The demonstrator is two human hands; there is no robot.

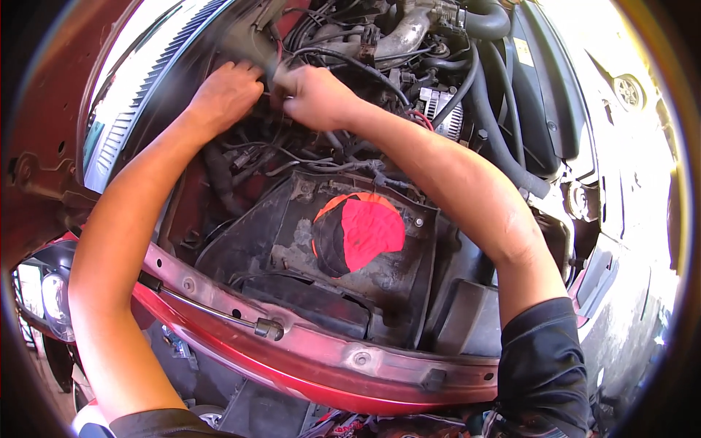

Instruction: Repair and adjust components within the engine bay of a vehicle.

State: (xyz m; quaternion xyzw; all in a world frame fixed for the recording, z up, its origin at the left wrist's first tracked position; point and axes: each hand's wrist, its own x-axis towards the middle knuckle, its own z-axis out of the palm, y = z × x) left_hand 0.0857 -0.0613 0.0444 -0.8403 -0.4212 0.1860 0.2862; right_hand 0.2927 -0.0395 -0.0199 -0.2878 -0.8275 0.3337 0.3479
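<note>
Both my arms reach across a red fender into the engine bay, toward the far left. My left hand [225, 96] is closed, its fingers curled at the wiring; what they hold, if anything, is hidden. Right beside it my right hand [319, 97] is also closed, thumb against the fingers, on something blurred that I cannot make out. A red wire [279, 50] runs just above the hands, next to a smeared greyish shape [252, 40]. Below them, a wiring harness [321, 166] crosses behind the black tray [292, 248].
On the tray lie a bright red cloth [372, 233] and a round black-and-orange item [328, 244] partly under it. A metal strut [212, 306] lies along the red fender edge [328, 372]. The alternator [443, 113] and thick black hoses [500, 139] sit to the right.
</note>
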